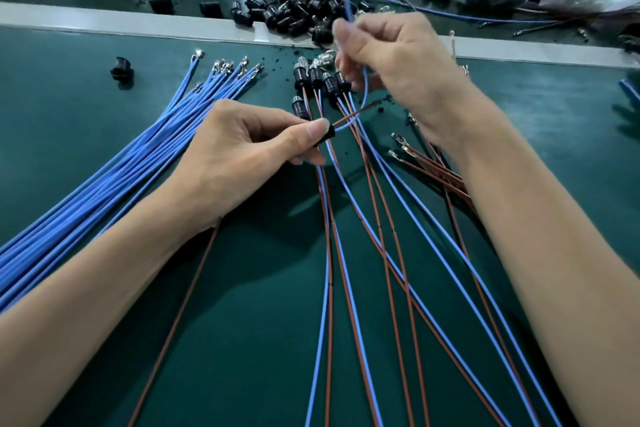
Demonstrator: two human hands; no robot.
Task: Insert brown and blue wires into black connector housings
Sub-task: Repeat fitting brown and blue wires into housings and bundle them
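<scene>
You've got open green table mat point(69, 107) far left, just a lone black plastic housing point(122, 70) sitting on it. Otherwise the fanned bundle of loose blue wires point(114, 180) blocks the left, wired black housings point(322, 80) clog the centre, and brown terminal-tipped wires point(433, 166) crowd the right.

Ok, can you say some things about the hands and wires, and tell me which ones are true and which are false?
1. The left hand pinches a black connector housing. True.
2. The right hand is empty. False: it grips a blue wire.
3. The loose blue wire bundle lies on the right. False: it lies on the left.
4. A pile of spare black housings sits at the far side of the table. True.
</scene>
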